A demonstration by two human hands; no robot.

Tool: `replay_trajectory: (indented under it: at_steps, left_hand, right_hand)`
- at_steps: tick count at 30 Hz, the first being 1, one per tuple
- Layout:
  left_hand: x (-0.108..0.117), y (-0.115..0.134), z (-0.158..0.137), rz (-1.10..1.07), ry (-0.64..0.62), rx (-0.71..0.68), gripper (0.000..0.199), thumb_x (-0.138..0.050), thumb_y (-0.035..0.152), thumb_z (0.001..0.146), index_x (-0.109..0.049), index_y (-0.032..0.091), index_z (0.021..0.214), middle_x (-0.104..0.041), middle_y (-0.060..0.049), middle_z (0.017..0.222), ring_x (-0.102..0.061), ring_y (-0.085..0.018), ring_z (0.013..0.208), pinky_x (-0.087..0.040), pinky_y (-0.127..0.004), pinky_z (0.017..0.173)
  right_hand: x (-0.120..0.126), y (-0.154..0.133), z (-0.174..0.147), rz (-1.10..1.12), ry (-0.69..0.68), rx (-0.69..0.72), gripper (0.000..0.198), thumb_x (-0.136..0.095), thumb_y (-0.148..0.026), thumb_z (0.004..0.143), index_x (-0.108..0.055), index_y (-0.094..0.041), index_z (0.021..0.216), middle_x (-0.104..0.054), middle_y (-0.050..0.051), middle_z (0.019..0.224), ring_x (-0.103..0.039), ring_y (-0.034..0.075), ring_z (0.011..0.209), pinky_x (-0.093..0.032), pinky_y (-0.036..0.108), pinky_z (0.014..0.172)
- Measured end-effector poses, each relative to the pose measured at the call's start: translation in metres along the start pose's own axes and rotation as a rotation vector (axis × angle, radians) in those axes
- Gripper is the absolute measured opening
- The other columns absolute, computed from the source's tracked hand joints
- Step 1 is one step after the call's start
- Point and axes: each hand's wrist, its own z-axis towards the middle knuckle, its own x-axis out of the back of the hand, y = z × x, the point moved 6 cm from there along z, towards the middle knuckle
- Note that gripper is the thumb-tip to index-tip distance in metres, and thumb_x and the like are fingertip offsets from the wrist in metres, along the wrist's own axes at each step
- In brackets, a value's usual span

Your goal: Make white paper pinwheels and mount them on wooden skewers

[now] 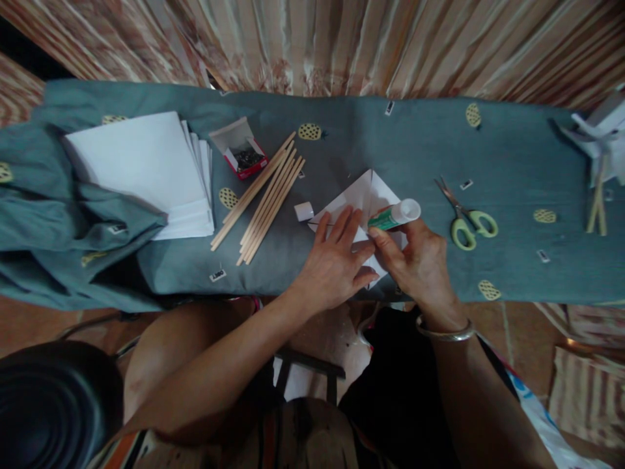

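Observation:
A folded white paper (pixel 361 190) lies on the green cloth before me, its creases meeting near the middle. My left hand (pixel 334 264) rests flat on its left part with the fingers spread. In my right hand (pixel 415 257) is a glue stick (pixel 390 216), white at one end with a green label. It is tilted, its other end down at the paper; the tip is hidden by my fingers. Just left of the paper lies a small white cap (pixel 303 211).
Several wooden sticks (pixel 266 208) lie left of the paper, beside an open red box (pixel 245 156) of small dark pieces. Farther left is a stack of white paper (pixel 141 169). Green-handled scissors (pixel 466 225) lie to the right. White paper pieces with sticks (pixel 598 202) are at the far right.

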Motion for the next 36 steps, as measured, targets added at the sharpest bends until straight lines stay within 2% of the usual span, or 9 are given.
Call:
replay_trajectory:
  at_steps: [12, 20, 23, 28, 32, 36]
  left_hand:
    - [0.000, -0.001, 0.000, -0.009, -0.011, 0.007, 0.047, -0.065, 0.040, 0.086, -0.061, 0.020, 0.128, -0.035, -0.018, 0.156, -0.024, -0.039, 0.147, -0.018, -0.065, 0.117]
    - [-0.001, -0.002, 0.001, -0.001, -0.038, 0.013, 0.050, -0.066, 0.041, 0.085, -0.060, 0.021, 0.130, -0.033, -0.019, 0.156, -0.021, -0.040, 0.148, -0.016, -0.065, 0.117]
    - [-0.003, -0.002, 0.001, -0.002, -0.034, 0.002, 0.052, -0.065, 0.044, 0.086, -0.058, 0.022, 0.132, -0.032, -0.018, 0.157, -0.020, -0.040, 0.148, -0.016, -0.066, 0.117]
    - [0.004, 0.003, -0.004, -0.005, 0.020, -0.080, 0.061, -0.064, 0.043, 0.087, -0.048, 0.021, 0.141, -0.030, -0.020, 0.157, -0.019, -0.038, 0.149, -0.019, -0.064, 0.117]
    - [0.029, 0.000, -0.011, 0.026, 0.140, -0.142, 0.051, -0.054, 0.040, 0.094, -0.045, 0.022, 0.141, -0.038, -0.016, 0.154, -0.029, -0.030, 0.146, -0.024, -0.057, 0.118]
    - [0.058, -0.032, -0.015, 0.118, 0.279, 0.033, 0.048, -0.056, 0.034, 0.093, -0.049, 0.018, 0.137, -0.050, -0.016, 0.144, -0.044, -0.031, 0.135, -0.034, -0.052, 0.113]
  right_hand:
    - [0.003, 0.005, -0.004, 0.028, -0.009, 0.027, 0.037, -0.051, -0.051, 0.093, -0.065, -0.018, 0.103, -0.074, 0.011, 0.094, -0.070, 0.026, 0.085, -0.054, 0.040, 0.076]
    - [0.007, 0.006, -0.002, 0.043, 0.076, 0.019, 0.033, -0.054, -0.048, 0.093, -0.065, -0.019, 0.105, -0.072, 0.012, 0.099, -0.067, 0.029, 0.097, -0.054, 0.044, 0.083]
    - [0.013, 0.014, 0.003, 0.232, 0.175, -0.074, 0.029, -0.058, -0.046, 0.091, -0.066, -0.022, 0.106, -0.072, 0.009, 0.104, -0.067, 0.027, 0.100, -0.053, 0.045, 0.090]
    - [0.016, 0.036, 0.010, 0.806, 0.335, -0.220, 0.016, -0.072, -0.036, 0.082, -0.071, -0.024, 0.093, -0.073, 0.002, 0.097, -0.069, 0.020, 0.096, -0.052, 0.042, 0.096]
    - [0.008, 0.045, 0.010, 1.121, 0.308, -0.375, 0.010, -0.076, -0.032, 0.078, -0.072, -0.026, 0.084, -0.074, -0.002, 0.089, -0.070, 0.015, 0.088, -0.057, 0.035, 0.088]
    - [-0.001, 0.043, 0.004, 1.343, 0.233, -0.513, 0.012, -0.079, -0.035, 0.076, -0.073, -0.025, 0.078, -0.074, -0.004, 0.082, -0.070, 0.011, 0.076, -0.060, 0.027, 0.080]
